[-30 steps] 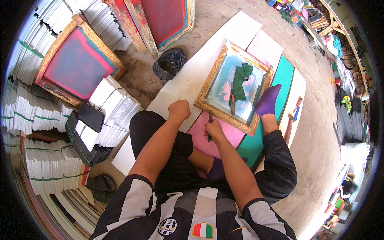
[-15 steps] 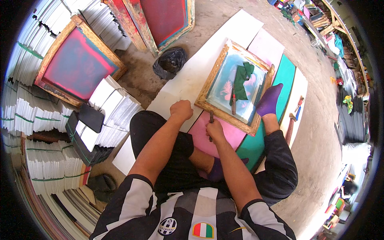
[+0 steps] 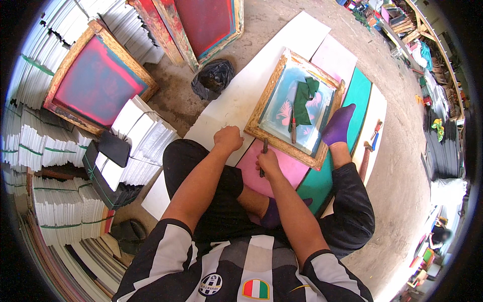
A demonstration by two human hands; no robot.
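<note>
We slightly tilted dark bar (image 3: 265,145) grasped in right grip (image 3: 267,163), near end leftward; left grip (image 3: 229,138) stayed clenched, any contents hidden. Wood-framed printing screen (image 3: 283,147) lay unmoved just beyond right grip, green cloth (image 3: 302,106) on it undisturbed.

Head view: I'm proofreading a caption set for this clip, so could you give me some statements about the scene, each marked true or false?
1. The right hand grips a dark tool. True.
2. The left hand is spread wide open. False: it is closed in a fist; whether anything is inside cannot be seen.
3. A green cloth lies within the wooden frame. True.
4. The black plastic bag is inside that frame. False: it is to the frame's left, past a white sheet.
5. A purple-socked foot is at the frame's right side. True.
</note>
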